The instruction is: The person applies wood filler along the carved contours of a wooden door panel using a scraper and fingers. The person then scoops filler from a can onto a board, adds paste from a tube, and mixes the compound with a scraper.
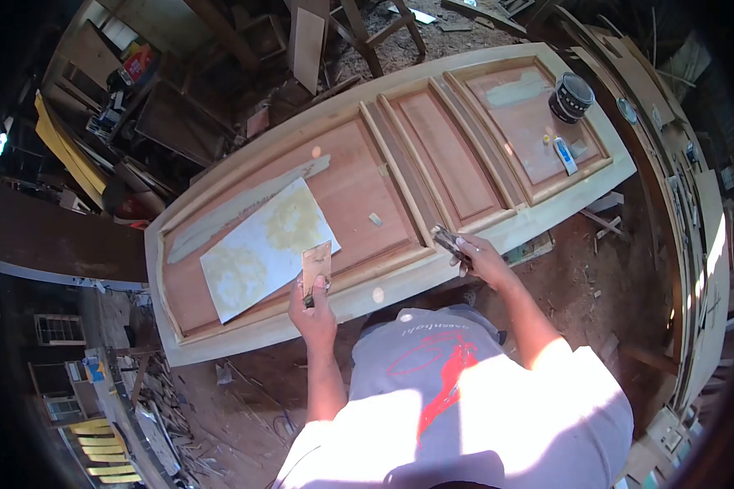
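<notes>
Head view: left hand [314,303] pinches a flat tan rectangular piece [317,267] between thumb and fingers, piece pointing up toward the door. Right hand [479,259] grips a dark, narrow, smeared flat tool [448,243] in closed fingers, over the door's near long edge around mid-length. Can't tell if either piece touches the door.

The pale-framed, reddish-brown wooden panel door [457,175] lies flat, directly in front of both hands, near long edge by the torso. Three recessed panels. Grey-green smears [245,213] in the left one, another grey-green patch [518,88] in the right one, toward the far edge.

White rectangular board [257,265] with yellowish blotches lies on the left panel, tilted to the door's edges, just beyond the left hand. Small pale scrap [375,219] right of it, same panel.

Right panel: white-and-blue tube [564,156] toward the near right corner, small yellow piece [546,139] beside it. Round dark tin [572,98] at the right end, nearer the far corner.

Labels: tin has a light patterned band, tube has blue print, neither legible. Grey shirt [416,359] has a red graphic and light lettering, can't read it reliably.
</notes>
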`<move>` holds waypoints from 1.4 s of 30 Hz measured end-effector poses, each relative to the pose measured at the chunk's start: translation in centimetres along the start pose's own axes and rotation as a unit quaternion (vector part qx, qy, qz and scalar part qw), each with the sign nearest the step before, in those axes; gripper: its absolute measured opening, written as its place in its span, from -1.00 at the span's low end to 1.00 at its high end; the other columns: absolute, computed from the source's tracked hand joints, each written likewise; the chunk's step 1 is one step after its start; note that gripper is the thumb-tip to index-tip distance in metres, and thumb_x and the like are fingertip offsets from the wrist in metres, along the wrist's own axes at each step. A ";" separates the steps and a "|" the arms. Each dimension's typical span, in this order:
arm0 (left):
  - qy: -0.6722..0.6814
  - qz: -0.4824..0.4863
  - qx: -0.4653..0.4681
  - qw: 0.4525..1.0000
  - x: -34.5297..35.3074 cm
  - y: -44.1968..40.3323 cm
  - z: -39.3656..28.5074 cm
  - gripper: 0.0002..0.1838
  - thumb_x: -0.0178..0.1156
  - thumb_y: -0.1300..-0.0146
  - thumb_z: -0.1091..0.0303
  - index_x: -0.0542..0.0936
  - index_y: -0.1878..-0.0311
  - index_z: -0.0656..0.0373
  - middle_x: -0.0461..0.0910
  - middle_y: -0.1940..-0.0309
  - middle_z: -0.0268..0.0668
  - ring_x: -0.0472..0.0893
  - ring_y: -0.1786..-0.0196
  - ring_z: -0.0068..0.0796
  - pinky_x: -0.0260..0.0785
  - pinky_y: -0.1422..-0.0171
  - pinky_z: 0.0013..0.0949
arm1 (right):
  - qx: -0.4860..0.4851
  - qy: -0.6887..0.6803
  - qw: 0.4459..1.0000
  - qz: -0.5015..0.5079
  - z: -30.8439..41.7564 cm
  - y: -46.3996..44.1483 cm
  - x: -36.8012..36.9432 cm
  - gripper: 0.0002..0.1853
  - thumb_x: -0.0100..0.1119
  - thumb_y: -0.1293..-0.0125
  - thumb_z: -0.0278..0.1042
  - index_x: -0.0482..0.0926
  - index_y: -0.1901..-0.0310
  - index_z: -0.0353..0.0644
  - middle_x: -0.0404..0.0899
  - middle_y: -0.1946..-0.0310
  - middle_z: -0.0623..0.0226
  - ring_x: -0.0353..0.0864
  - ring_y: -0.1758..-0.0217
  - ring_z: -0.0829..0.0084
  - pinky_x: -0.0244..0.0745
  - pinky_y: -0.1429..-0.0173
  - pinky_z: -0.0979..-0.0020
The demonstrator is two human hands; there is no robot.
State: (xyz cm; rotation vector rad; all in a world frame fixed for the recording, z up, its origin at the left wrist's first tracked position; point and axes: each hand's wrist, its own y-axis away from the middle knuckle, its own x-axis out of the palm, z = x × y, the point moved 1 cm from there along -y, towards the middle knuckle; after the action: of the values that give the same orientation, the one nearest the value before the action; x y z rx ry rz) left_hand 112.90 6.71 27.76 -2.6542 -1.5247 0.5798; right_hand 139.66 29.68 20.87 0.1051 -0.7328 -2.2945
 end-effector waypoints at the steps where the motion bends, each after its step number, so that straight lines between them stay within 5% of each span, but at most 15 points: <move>1: -0.009 0.002 0.001 1.000 -0.2 0.2 0.5 -0.77 0.28 -0.53 0.43 0.66 -0.10 0.39 0.74 0.13 -0.20 0.64 0.10 -0.46 0.50 -0.06 -0.34 | -0.004 0.033 0.999 -0.023 -2.7 -0.8 -0.4 -0.54 0.07 -0.64 -0.18 0.58 -0.44 -0.15 0.68 0.28 0.32 0.59 0.32 0.59 0.54 0.26 0.47; 5: -0.031 0.050 -0.043 0.997 -0.8 0.9 2.9 -0.78 0.26 -0.52 0.44 0.66 -0.08 0.39 0.73 0.16 -0.24 0.64 0.11 -0.49 0.50 -0.04 -0.35 | -0.159 0.231 0.948 -0.153 -12.7 -4.1 -0.7 -0.48 -0.01 -0.69 -0.13 0.46 -0.55 -0.15 0.73 0.11 0.10 0.68 0.18 0.44 0.58 0.07 0.30; 6: -0.036 0.060 -0.047 0.996 -0.9 1.0 2.8 -0.78 0.26 -0.52 0.44 0.66 -0.08 0.39 0.73 0.17 -0.24 0.63 0.12 -0.49 0.49 -0.03 -0.36 | -0.142 0.251 0.943 -0.164 -12.9 -4.2 -0.4 -0.49 0.03 -0.66 -0.15 0.48 -0.53 -0.12 0.66 0.16 -0.07 0.65 0.06 0.18 0.56 -0.13 0.11; 9: -0.028 0.080 -0.069 0.994 -0.4 0.9 2.0 -0.79 0.25 -0.52 0.44 0.66 -0.08 0.39 0.72 0.19 -0.25 0.63 0.13 -0.51 0.49 -0.02 -0.37 | -0.104 0.392 0.892 -0.201 -12.2 -3.7 1.3 -0.48 0.09 -0.61 -0.19 0.49 -0.53 -0.04 0.56 0.15 -0.14 0.61 0.00 -0.01 0.54 -0.18 0.04; 10: -0.021 0.084 -0.078 0.993 -0.3 0.8 2.0 -0.79 0.25 -0.52 0.45 0.66 -0.07 0.39 0.72 0.20 -0.25 0.62 0.13 -0.52 0.48 -0.02 -0.38 | -0.073 0.412 0.886 -0.199 -11.5 -3.4 2.1 -0.45 0.15 -0.55 -0.19 0.46 -0.54 0.05 0.49 0.00 -0.15 0.59 -0.09 -0.20 0.53 -0.27 -0.06; 19: -0.018 0.154 -0.076 0.985 -0.6 0.1 3.3 -0.81 0.26 -0.53 0.45 0.65 -0.03 0.41 0.69 0.23 -0.29 0.58 0.18 -0.56 0.46 0.06 -0.39 | -0.017 0.538 0.821 -0.190 -11.9 -3.3 4.2 -0.41 0.21 -0.50 -0.24 0.45 -0.51 -0.12 0.51 -0.04 -0.19 0.65 -0.09 -0.17 0.61 -0.20 -0.04; 23: 0.011 0.139 -0.072 0.988 -0.3 -0.6 2.8 -0.81 0.27 -0.52 0.44 0.65 -0.04 0.41 0.69 0.22 -0.27 0.59 0.16 -0.55 0.47 0.03 -0.39 | 0.057 0.582 0.803 -0.118 -10.3 -3.1 3.3 -0.41 0.18 -0.49 -0.24 0.44 -0.54 0.05 0.51 -0.07 -0.18 0.66 -0.11 -0.18 0.61 -0.23 -0.06; 29: 0.022 0.146 -0.085 0.985 -0.5 -0.8 4.2 -0.79 0.28 -0.52 0.46 0.66 -0.07 0.41 0.72 0.17 -0.24 0.61 0.09 -0.53 0.49 -0.05 -0.39 | -0.006 0.512 0.836 -0.197 -8.3 -4.0 3.5 -0.39 0.18 -0.42 -0.32 0.47 -0.51 0.14 0.49 -0.10 -0.17 0.66 -0.14 -0.18 0.61 -0.25 -0.10; 38: 0.038 0.171 -0.082 0.981 0.6 -0.9 3.7 -0.80 0.26 -0.53 0.47 0.67 -0.08 0.40 0.69 0.17 -0.28 0.61 0.08 -0.56 0.47 -0.05 -0.43 | 0.058 0.561 0.815 -0.136 -9.0 -3.6 3.1 -0.40 0.16 -0.42 -0.33 0.49 -0.51 0.07 0.52 -0.04 -0.18 0.67 -0.10 -0.19 0.61 -0.23 -0.11; 42: 0.035 0.166 -0.101 0.980 0.4 -0.7 3.2 -0.79 0.25 -0.53 0.45 0.67 -0.10 0.39 0.68 0.17 -0.30 0.59 0.10 -0.57 0.45 -0.02 -0.45 | -0.027 0.514 0.834 -0.199 -9.3 -3.1 3.4 -0.44 0.18 -0.45 -0.28 0.51 -0.49 0.04 0.52 -0.02 -0.20 0.68 -0.05 -0.21 0.63 -0.18 -0.11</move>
State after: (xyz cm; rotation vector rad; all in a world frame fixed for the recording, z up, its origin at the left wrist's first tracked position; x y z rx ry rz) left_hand 111.43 6.91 24.81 -3.0749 -1.1876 0.3522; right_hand 137.84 24.84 11.87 1.4491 -0.0573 -2.1554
